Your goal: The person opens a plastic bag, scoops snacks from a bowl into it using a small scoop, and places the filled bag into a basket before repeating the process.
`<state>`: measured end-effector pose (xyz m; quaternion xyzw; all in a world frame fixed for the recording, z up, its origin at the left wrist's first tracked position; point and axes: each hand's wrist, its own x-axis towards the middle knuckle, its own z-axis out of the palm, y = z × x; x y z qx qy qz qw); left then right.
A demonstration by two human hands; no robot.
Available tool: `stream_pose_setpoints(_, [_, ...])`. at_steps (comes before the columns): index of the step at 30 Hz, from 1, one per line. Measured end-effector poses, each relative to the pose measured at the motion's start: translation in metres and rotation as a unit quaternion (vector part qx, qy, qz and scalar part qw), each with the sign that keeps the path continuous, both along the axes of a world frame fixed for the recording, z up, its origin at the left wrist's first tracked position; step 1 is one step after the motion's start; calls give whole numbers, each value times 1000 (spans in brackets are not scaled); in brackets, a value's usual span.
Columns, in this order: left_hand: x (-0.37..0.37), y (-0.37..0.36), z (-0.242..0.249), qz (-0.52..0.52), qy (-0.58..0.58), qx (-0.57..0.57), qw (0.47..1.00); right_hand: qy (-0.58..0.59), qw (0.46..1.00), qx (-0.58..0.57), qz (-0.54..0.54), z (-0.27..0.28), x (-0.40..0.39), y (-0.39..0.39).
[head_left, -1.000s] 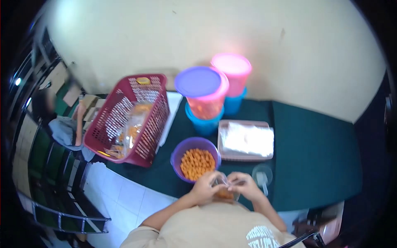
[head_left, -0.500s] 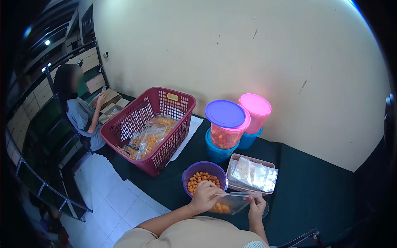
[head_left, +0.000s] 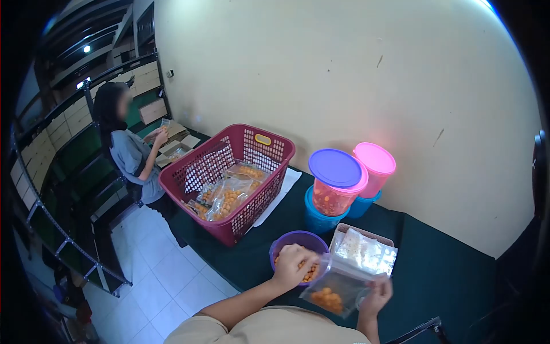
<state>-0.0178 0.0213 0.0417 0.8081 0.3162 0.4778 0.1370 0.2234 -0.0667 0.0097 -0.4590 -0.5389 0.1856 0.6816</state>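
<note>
Over purple bowl (head_left: 298, 243) | clear bag (head_left: 335, 289), orange snacks inside | right hand (head_left: 375, 295) pinching it

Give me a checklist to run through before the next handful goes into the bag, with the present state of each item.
1. Bag held: the right hand grips the clear bag at its right edge. Ok.
2. Bag mouth open: the top edge sits near the purple bowl, but the film is too clear to show the opening. Cannot tell.
3. Bag has room: only a small heap of orange snacks lies at its bottom. Ok.
4. Left hand on the supply: it rests in the bowl over the snacks. Ok.
5. Snacks actually gripped: the fingers hide them. Cannot tell.
6. Red basket can take more: packed bags cover only its floor. Ok.
</note>
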Motion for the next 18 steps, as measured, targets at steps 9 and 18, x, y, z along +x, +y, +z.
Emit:
stream_pose_setpoints(9, [28, -40, 22, -193, -159, -140, 958, -220, 969, 106, 35, 45, -76, 25])
stream_pose_setpoints(18, [-45, -14, 0, -104, -72, 6, 992, -203, 966, 96, -128, 69, -118, 43])
